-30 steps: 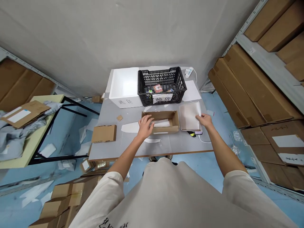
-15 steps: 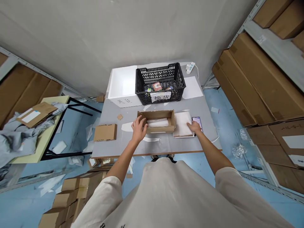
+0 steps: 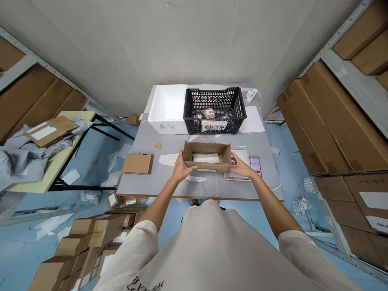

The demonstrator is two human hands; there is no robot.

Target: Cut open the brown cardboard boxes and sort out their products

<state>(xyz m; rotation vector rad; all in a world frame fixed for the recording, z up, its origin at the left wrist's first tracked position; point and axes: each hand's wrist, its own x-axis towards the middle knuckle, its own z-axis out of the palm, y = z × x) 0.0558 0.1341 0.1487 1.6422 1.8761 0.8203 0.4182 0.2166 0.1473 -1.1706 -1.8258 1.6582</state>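
Grey tabletop point(image 3: 169, 188) spreads before us, an open carton point(image 3: 206, 166) at its near middle. We clasp it at both ends: left hand point(image 3: 181, 166) clamped on the left, right hand point(image 3: 240, 165) on the right, near a phone point(image 3: 255, 163). Farther off, a label point(image 3: 214, 127) on the black crate point(image 3: 194, 126) reads 换货; handwriting point(image 3: 167, 126) on the white box point(image 3: 154, 123) defeats us.

Both arms reaching fwd & down, elbows wide, forearms angled inward; L hand point(image 3: 180, 169) w/ fingers pointing fwd, thumb spread twd R; R hand point(image 3: 240, 166) approx. level w/ L, fingers directed fwd & inward; hands apart, facing ea. other; L & R forearms bare.
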